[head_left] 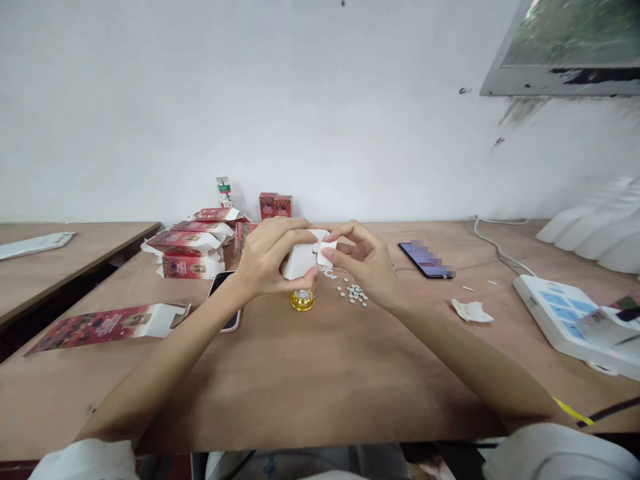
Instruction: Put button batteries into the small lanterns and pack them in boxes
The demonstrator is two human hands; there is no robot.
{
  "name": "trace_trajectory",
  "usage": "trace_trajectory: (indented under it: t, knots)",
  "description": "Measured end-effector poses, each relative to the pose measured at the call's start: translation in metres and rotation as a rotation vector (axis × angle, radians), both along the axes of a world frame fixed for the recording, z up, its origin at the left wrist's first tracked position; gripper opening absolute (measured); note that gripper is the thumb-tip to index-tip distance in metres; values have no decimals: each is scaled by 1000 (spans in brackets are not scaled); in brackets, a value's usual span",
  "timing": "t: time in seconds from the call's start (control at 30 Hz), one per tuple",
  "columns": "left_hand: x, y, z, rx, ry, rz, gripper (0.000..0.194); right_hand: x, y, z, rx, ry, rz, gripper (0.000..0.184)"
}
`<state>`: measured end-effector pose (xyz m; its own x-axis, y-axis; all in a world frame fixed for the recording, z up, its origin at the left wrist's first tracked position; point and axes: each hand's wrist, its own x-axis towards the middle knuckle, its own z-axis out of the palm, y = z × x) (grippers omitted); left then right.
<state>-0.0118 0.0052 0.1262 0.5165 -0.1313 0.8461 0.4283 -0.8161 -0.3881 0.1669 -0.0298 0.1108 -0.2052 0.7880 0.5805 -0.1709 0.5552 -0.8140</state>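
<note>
Between my hands, above the table, is a small white cardboard box (300,261). My left hand (267,252) wraps round its body, thumb below and fingers over the top. With thumb and forefinger, my right hand (364,261) pinches a white flap (327,254) at the box's right end. Just beneath the box, a small gold-based clear object (303,301) stands on the table, its upper part hidden by the box and my left hand. Several small round silvery discs (353,294) lie loose to its right.
Flattened red printed boxes (187,243) are piled at the left; another lies nearer (107,328). Red boxes (275,205) stand by the wall. One phone (231,323) lies beside my left forearm, another phone (425,259) at right. A crumpled paper (471,311) and white power strip (555,313) are further right.
</note>
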Motion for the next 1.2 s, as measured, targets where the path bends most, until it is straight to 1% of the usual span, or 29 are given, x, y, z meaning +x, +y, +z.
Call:
trace_trajectory:
  t: [0.13, 0.23, 0.3, 0.37, 0.47, 0.5, 0.57, 0.6, 0.63, 0.7, 0.77, 0.83, 0.87, 0.93, 1.0, 1.07, 1.1, 1.17, 1.2]
  knots:
    - [0, -1, 2, 38, 6, -16, 34, 0, -3, 1, 16, -37, -22, 28]
    - [1, -3, 2, 37, 23, -25, 33, -1, -2, 0, 20, -38, -58, 36]
    - [2, -4, 0, 30, 30, -42, 32, -1, 0, -1, 32, -50, -52, 42]
    - [3, -4, -4, -8, 25, -53, 32, -2, 4, -2, 16, -74, 29, 47]
    - [4, -2, -11, -115, 27, -65, 36, -4, 9, -5, -67, -97, 206, 54]
    - [4, -1, -13, -140, 24, -84, 39, -5, 11, -7, -88, -91, 229, 55]
    - [5, 0, -14, -174, -10, -108, 44, -5, 14, -10, -86, -50, 187, 52]
    - [5, -1, -13, -199, -55, -88, 45, -5, 15, -12, -58, -28, 140, 49]
    - [4, -1, -11, -237, -120, -42, 44, -5, 16, -13, -11, -16, 88, 46]
    - [1, -2, -5, -355, -267, 80, 43, -4, 18, -17, 132, -38, -35, 41]
    - [-5, -3, 2, -492, -354, 129, 46, -2, 20, -20, 320, -157, -175, 32]
    - [-10, -4, 7, -612, -319, 95, 52, 0, 21, -23, 530, -361, -283, 19]
    - [-12, -4, 9, -655, -277, 71, 56, 0, 23, -24, 630, -478, -301, 14]
    - [-16, -4, 11, -696, -213, 58, 64, 1, 26, -28, 812, -674, -262, 17]
    - [-19, -1, 11, -706, -200, 95, 69, 2, 31, -32, 939, -756, -195, 21]
    - [-23, 6, 10, -710, -220, 148, 69, 5, 36, -35, 958, -730, -210, 24]
    - [-26, 9, 10, -712, -236, 171, 69, 7, 39, -36, 924, -696, -245, 24]
    - [-31, 16, 8, -706, -275, 204, 70, 11, 45, -39, 795, -649, -293, 26]
    - [-32, 18, 8, -700, -295, 217, 72, 12, 48, -40, 718, -650, -279, 31]
